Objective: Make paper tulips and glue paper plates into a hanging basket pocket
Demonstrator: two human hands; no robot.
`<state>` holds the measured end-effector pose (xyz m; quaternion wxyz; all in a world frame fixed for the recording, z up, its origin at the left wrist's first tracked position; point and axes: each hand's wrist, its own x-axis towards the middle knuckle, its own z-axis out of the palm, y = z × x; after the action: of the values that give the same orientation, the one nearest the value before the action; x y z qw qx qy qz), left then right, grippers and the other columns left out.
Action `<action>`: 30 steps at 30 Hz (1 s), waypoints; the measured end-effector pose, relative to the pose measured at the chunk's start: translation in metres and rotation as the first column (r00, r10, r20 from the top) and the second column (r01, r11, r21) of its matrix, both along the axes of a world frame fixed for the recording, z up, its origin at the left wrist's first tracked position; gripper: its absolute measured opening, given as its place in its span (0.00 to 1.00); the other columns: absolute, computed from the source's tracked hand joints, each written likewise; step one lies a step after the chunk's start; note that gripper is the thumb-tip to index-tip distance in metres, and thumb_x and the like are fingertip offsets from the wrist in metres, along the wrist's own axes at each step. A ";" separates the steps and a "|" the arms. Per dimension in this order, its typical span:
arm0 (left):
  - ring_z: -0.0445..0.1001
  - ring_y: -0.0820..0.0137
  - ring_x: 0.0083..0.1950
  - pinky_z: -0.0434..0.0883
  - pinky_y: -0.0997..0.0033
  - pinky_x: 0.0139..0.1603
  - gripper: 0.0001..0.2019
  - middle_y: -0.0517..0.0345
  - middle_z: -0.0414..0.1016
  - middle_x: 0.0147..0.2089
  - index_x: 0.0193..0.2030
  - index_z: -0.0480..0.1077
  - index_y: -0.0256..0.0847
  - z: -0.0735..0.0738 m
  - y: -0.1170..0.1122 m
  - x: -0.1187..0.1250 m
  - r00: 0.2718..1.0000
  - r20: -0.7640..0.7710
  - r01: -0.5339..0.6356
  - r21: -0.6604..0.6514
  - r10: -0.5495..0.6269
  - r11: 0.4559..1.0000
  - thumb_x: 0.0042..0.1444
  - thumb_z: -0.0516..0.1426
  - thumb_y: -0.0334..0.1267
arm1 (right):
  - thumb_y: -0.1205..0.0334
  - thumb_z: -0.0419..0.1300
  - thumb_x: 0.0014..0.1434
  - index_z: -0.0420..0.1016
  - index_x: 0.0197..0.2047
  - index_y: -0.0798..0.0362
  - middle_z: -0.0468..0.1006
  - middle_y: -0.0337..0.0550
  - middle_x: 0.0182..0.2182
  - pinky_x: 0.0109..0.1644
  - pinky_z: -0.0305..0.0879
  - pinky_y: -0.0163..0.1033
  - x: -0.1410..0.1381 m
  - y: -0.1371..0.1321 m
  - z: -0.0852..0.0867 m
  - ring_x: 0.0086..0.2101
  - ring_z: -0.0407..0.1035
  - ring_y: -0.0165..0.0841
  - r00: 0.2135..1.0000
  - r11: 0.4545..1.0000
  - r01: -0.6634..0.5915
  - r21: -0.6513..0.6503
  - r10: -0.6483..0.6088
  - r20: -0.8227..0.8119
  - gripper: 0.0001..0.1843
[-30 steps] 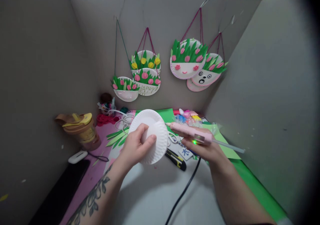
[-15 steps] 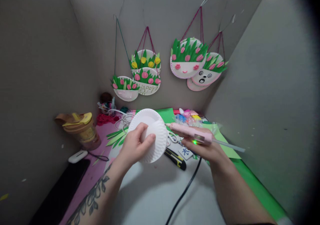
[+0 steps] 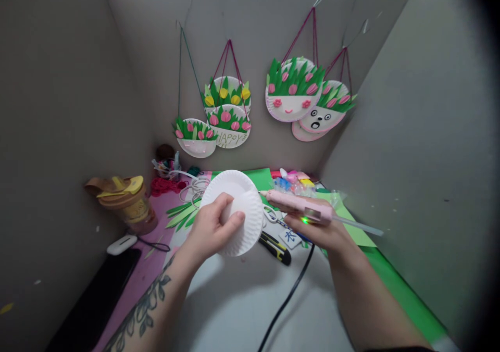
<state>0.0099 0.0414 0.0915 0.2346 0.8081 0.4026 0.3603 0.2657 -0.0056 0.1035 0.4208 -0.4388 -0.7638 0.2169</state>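
Observation:
My left hand pinches a white paper plate with a fluted rim, thumb in front, holding it up over the table. A half plate seems to lie against the full one, its edge running under my thumb. In my right hand is a pink hot glue gun, its green light lit and a clear glue stick poking out of the back. The gun's nozzle is at the plate's right edge; whether it touches cannot be made out. A black cord hangs from the gun.
Below the plate lie a yellow-black utility knife, white-handled scissors and green paper leaves. A cup and an earbud case stand left. Decorated plate baskets hang on the back wall; green paper lies right.
Very little differs. The plate and my left thumb have shifted slightly to the right, and the glue gun has dipped a touch at its body. Both grips are the same.

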 end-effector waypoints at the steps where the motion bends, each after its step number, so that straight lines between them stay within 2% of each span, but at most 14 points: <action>1: 0.62 0.73 0.28 0.58 0.73 0.29 0.13 0.64 0.63 0.27 0.35 0.63 0.41 0.000 0.000 0.000 1.000 -0.003 0.004 0.003 -0.004 1.000 0.58 0.51 0.49 | 0.61 0.63 0.57 0.72 0.57 0.42 0.80 0.42 0.46 0.51 0.75 0.49 0.000 0.000 0.000 0.49 0.74 0.43 1.000 1.000 -0.002 0.000 0.002 0.001 0.23; 8: 0.63 0.72 0.28 0.58 0.72 0.29 0.14 0.64 0.65 0.27 0.37 0.65 0.41 0.002 -0.002 -0.001 0.999 -0.039 0.024 -0.021 -0.024 0.999 0.58 0.51 0.50 | 0.62 0.59 0.60 0.70 0.59 0.43 0.74 0.41 0.56 0.59 0.68 0.49 -0.003 0.000 0.004 0.55 0.69 0.42 0.999 0.998 -0.046 0.047 0.045 0.007 0.23; 11: 0.63 0.71 0.28 0.59 0.72 0.29 0.14 0.64 0.65 0.27 0.38 0.65 0.41 0.002 -0.003 -0.001 0.998 -0.049 0.037 -0.013 -0.037 0.999 0.58 0.51 0.50 | 0.62 0.59 0.61 0.69 0.59 0.41 0.73 0.40 0.57 0.61 0.65 0.48 -0.004 0.000 0.005 0.56 0.68 0.40 0.999 0.997 -0.049 0.059 0.047 0.019 0.23; 16: 0.63 0.72 0.28 0.58 0.72 0.30 0.13 0.64 0.65 0.27 0.38 0.64 0.41 0.001 -0.002 -0.001 0.997 -0.061 0.041 0.008 -0.041 0.999 0.58 0.52 0.50 | 0.62 0.59 0.61 0.69 0.60 0.41 0.73 0.39 0.57 0.59 0.67 0.47 -0.003 0.000 0.004 0.55 0.69 0.41 0.999 0.998 -0.030 0.057 0.028 0.042 0.23; 24: 0.63 0.72 0.28 0.59 0.73 0.29 0.13 0.63 0.65 0.28 0.36 0.64 0.40 0.001 0.001 0.000 1.000 0.000 -0.002 0.009 0.002 1.000 0.58 0.52 0.49 | 0.59 0.62 0.58 0.73 0.56 0.42 0.80 0.44 0.46 0.51 0.74 0.49 -0.003 -0.002 0.002 0.47 0.75 0.44 1.000 1.000 0.019 0.022 -0.019 0.023 0.21; 30: 0.63 0.73 0.28 0.58 0.73 0.29 0.13 0.64 0.64 0.27 0.35 0.64 0.40 0.001 0.003 0.001 1.000 0.002 -0.031 -0.003 0.031 1.000 0.58 0.52 0.48 | 0.57 0.62 0.58 0.76 0.52 0.44 0.82 0.43 0.40 0.46 0.75 0.45 0.002 -0.002 0.002 0.43 0.76 0.42 0.994 0.998 -0.005 0.070 -0.003 0.105 0.18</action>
<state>0.0107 0.0443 0.0922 0.2304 0.8011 0.4154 0.3642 0.2674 -0.0073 0.1053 0.3948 -0.4343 -0.7923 0.1668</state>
